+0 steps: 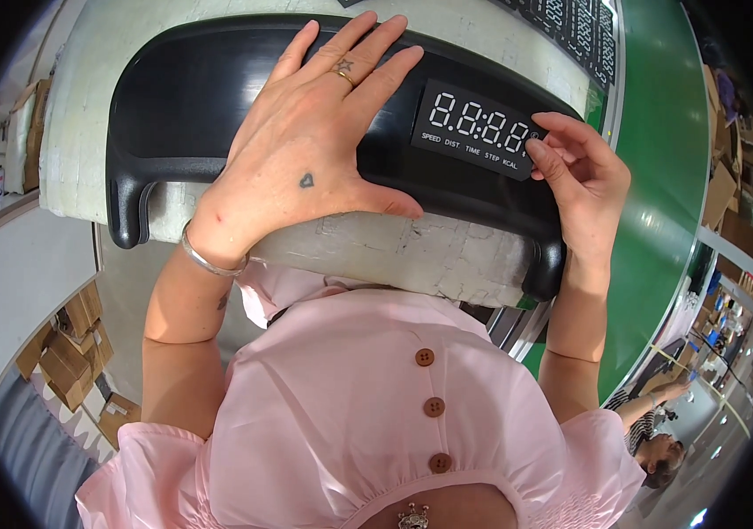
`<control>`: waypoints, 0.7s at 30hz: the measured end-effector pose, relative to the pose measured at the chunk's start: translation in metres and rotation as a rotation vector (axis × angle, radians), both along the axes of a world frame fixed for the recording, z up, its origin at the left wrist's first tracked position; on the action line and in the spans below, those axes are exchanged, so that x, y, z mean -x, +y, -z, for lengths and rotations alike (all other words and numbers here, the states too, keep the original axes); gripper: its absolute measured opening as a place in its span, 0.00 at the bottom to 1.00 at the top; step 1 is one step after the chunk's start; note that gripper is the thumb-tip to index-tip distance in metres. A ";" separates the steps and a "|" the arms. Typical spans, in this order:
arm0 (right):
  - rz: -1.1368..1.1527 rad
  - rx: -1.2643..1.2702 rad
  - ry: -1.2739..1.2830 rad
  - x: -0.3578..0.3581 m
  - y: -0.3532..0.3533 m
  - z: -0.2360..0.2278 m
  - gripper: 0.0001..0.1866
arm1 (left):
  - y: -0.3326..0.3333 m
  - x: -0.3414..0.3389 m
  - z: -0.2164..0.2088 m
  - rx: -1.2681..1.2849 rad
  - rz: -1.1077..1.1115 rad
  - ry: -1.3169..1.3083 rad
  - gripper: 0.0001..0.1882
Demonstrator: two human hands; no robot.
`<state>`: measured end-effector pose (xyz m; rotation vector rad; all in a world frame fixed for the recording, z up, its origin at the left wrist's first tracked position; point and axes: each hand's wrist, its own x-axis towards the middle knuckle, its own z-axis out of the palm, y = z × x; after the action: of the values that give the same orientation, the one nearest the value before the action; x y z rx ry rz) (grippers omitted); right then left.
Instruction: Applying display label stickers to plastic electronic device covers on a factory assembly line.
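Observation:
A glossy black plastic housing [178, 97], long and curved with a leg at each end, lies across the worn pale work surface. My left hand [306, 132] rests flat over its middle, fingers spread and thumb stretched to the right. On the housing's right part sits a thin black display panel [473, 130] printed with white digit shapes and small lettering. At the panel's right edge, my right hand [584, 172] pinches its corner between thumb and forefinger, the other fingers curled. Whether the panel lies fully flat on the housing cannot be seen.
More black display panels [570, 31] lie in a sheet at the far right of the work surface. A green surface [650, 203] runs along the right. Cardboard boxes [72, 353] stand at the lower left. Another person [659, 441] works at a bench at the lower right.

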<state>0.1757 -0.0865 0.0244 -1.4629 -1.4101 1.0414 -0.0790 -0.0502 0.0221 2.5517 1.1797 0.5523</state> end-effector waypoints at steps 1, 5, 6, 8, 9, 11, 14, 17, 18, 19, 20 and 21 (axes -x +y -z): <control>0.005 -0.003 -0.002 0.001 0.000 0.000 0.13 | 0.000 0.000 0.000 -0.001 0.000 -0.007 0.57; 0.005 -0.019 -0.010 0.002 -0.001 0.001 0.13 | -0.001 0.000 -0.001 -0.003 -0.009 -0.025 0.56; 0.003 -0.018 -0.012 0.002 -0.001 0.001 0.13 | 0.001 0.002 -0.005 -0.002 -0.010 -0.027 0.56; 0.008 -0.011 -0.032 0.001 -0.002 0.001 0.13 | 0.007 0.006 -0.019 0.187 0.066 0.076 0.53; 0.008 -0.011 -0.032 0.001 -0.002 0.000 0.13 | 0.007 0.006 -0.020 0.188 0.065 0.076 0.53; 0.007 -0.006 -0.025 0.001 -0.002 0.000 0.13 | 0.008 0.004 -0.022 0.187 0.064 0.141 0.53; 0.011 -0.003 -0.029 0.002 -0.002 0.000 0.13 | 0.007 0.011 -0.011 0.339 0.040 -0.228 0.53; 0.015 0.010 -0.041 0.003 -0.002 -0.002 0.13 | -0.002 0.000 -0.001 0.004 -0.014 -0.039 0.55; 0.016 0.009 -0.043 0.003 -0.001 -0.002 0.13 | -0.002 0.000 -0.001 0.004 -0.012 -0.041 0.55; 0.016 0.010 -0.042 0.002 -0.001 -0.002 0.13 | -0.001 0.000 -0.001 0.005 -0.010 -0.045 0.55; 0.013 0.010 -0.039 0.002 -0.001 -0.001 0.14 | -0.001 0.000 -0.001 0.005 -0.010 -0.047 0.55; 0.013 0.008 -0.039 0.002 -0.001 0.000 0.14 | -0.001 0.001 0.000 0.003 -0.010 -0.047 0.55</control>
<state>0.1739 -0.0874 0.0249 -1.5035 -1.4234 1.0169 -0.0804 -0.0516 0.0218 2.5171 1.1770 0.6086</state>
